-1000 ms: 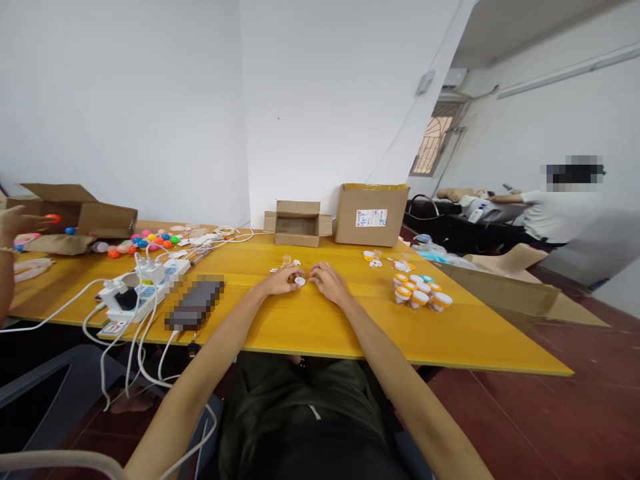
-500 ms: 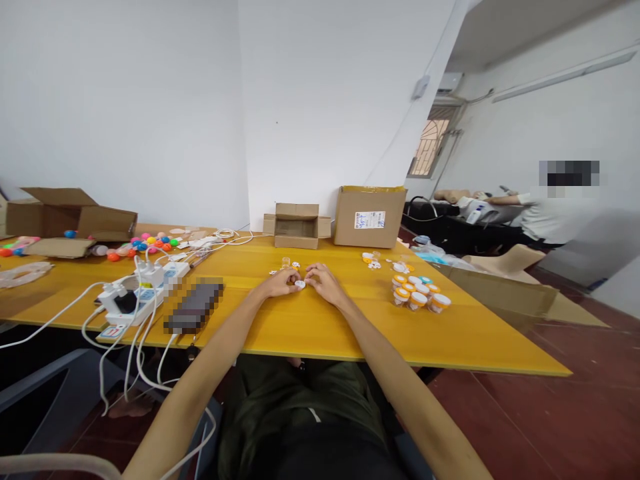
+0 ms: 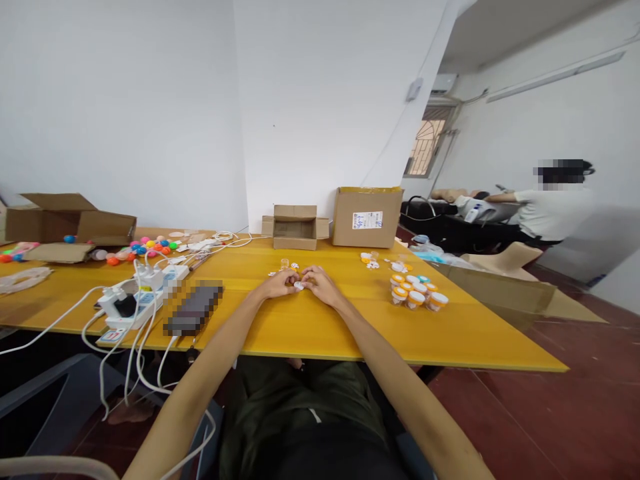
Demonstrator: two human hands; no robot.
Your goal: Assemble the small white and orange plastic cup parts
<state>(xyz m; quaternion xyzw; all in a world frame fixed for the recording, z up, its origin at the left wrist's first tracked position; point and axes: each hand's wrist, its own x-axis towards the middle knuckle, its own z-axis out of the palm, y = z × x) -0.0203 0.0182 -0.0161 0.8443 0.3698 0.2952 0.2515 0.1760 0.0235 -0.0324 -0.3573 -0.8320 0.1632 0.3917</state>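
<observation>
Just below frame centre, white disc (image 3: 299,286): between both hands; best steadied lightly by its rim.
Left hand (image 3: 283,285): fingers curled, seemingly pinching the disc.
Right hand (image 3: 321,286): half-closed at its other edge; cannot tell if gripping.
Beyond, clear cup (image 3: 285,264): on the table (image 3: 310,333).

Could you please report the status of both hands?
Left hand holding small white disc; right hand at its edge, contact unclear. Clear cup just beyond left hand; lidded cups off to right.
</observation>
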